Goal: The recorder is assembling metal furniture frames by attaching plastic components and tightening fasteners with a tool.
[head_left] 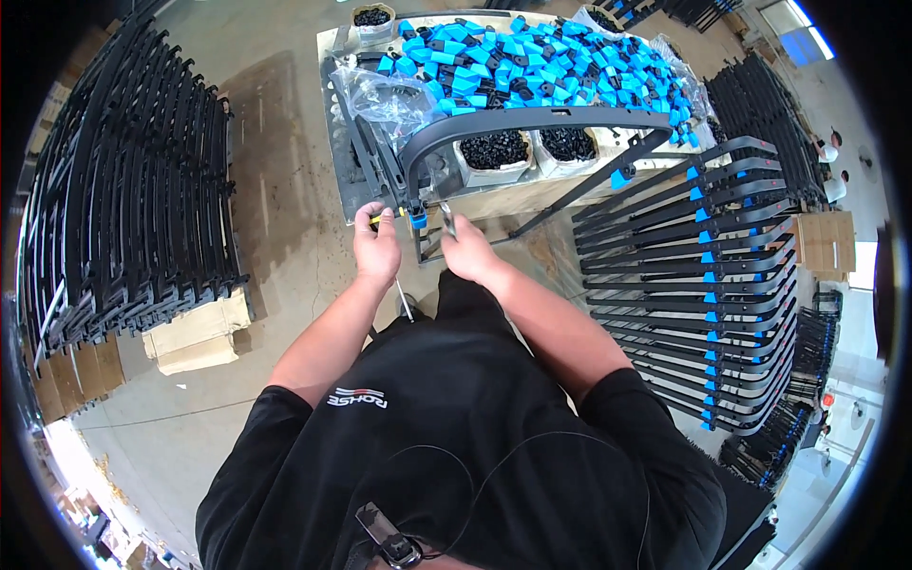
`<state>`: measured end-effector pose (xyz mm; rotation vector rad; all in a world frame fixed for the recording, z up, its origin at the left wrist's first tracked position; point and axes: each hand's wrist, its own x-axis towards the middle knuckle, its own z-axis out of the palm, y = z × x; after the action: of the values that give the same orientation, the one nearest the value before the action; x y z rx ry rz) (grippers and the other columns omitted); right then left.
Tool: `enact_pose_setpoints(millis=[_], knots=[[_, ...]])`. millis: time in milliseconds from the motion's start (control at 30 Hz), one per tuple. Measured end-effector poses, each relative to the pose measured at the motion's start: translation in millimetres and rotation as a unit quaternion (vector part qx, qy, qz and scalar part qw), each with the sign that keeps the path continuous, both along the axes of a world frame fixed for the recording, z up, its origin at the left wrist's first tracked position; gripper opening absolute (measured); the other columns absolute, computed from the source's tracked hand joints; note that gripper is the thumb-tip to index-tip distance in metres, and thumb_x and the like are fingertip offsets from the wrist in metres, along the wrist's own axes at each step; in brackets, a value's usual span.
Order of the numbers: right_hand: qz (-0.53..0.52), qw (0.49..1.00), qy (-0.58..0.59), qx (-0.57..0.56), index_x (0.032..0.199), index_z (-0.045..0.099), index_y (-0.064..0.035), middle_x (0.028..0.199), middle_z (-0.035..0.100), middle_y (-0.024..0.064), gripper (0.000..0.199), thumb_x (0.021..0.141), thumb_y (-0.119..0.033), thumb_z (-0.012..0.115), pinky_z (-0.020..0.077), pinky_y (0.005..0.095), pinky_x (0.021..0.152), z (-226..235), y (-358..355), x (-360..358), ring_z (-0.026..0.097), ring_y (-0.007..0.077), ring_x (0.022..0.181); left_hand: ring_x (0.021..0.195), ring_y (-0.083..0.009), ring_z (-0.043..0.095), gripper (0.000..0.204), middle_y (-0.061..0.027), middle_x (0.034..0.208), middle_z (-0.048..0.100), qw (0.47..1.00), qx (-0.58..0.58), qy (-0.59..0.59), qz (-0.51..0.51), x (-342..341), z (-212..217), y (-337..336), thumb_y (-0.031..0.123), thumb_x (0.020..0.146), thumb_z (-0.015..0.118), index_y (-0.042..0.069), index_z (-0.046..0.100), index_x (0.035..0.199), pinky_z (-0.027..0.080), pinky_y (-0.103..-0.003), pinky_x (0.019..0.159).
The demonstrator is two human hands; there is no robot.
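A black bent-tube frame (532, 121) stands in front of me, leaning over the near side of a table. Its near lower corner carries a blue plastic cap (418, 219). My left hand (377, 249) is closed on a yellow-and-black tool handle (391, 216) just left of that cap. Below this hand a thin pale rod (405, 300) slants down; whether it belongs to the tool I cannot tell. Just right of the cap, my right hand (467, 249) grips a short silver metal tool (448, 220), its exact kind too small to make out.
The table (330, 45) bears a heap of blue and black plastic caps (532, 66), a clear plastic bag (385, 100) and boxes of small black parts (494, 152). Black frames (133, 180) are stacked at left; frames with blue caps (693, 285) stand in a row at right.
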<state>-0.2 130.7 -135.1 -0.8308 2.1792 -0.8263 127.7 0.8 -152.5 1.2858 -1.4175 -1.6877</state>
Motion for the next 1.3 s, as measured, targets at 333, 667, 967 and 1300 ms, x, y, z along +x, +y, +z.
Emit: enact_pose_setpoints(millis=[333, 667, 967, 1300], knots=[[0.142, 0.974, -0.112, 0.134, 0.107, 0.059, 0.003, 0.096, 0.068, 0.0243, 0.024, 0.091, -0.015, 0.058, 0.0572, 0.0483, 0.079, 46, -43, -1, 0.071, 0.0392, 0.086, 0.072, -0.0082, 0.046, 0.02, 0.0008, 0.083, 0.055, 0.995, 0.098, -0.022, 0.0, -2, 16, -2, 0.02, 0.098, 0.07, 0.011, 0.057, 0.11, 0.04, -0.027, 0.061], [0.058, 0.974, -0.181, 0.123, 0.105, 0.061, -0.0017, 0.089, 0.066, 0.0121, 0.027, 0.091, -0.024, 0.065, 0.0572, 0.0476, 0.059, 24, -55, -19, 0.064, 0.0264, 0.068, 0.05, -0.007, 0.041, 0.02, 0.0016, 0.071, 0.053, 0.999, -0.042, -0.03, 0.0, -6, -19, -8, 0.024, 0.1, 0.068, 0.015, 0.053, 0.109, 0.031, -0.028, 0.042], [0.033, 0.922, -0.342, 0.18, 0.107, 0.063, 0.0037, 0.09, 0.069, 0.0174, 0.026, 0.095, -0.017, 0.056, 0.0578, 0.0522, 0.063, 55, -62, -16, 0.069, 0.0334, 0.071, 0.052, -0.0075, 0.041, 0.02, 0.0026, 0.069, 0.05, 0.998, -0.037, -0.045, 0.0, -4, -13, -5, 0.024, 0.101, 0.066, 0.014, 0.052, 0.11, 0.032, -0.028, 0.044], [-0.058, 0.866, -0.484, 0.113, 0.095, 0.064, 0.0044, 0.085, 0.069, 0.0186, 0.024, 0.091, -0.019, 0.059, 0.0562, 0.0427, 0.057, 80, -55, -25, 0.067, 0.0284, 0.065, 0.073, -0.0083, 0.046, 0.021, -0.0005, 0.084, 0.055, 0.997, -0.061, -0.042, -0.006, -2, 0, 0, 0.022, 0.099, 0.068, 0.01, 0.053, 0.108, 0.041, -0.027, 0.062]])
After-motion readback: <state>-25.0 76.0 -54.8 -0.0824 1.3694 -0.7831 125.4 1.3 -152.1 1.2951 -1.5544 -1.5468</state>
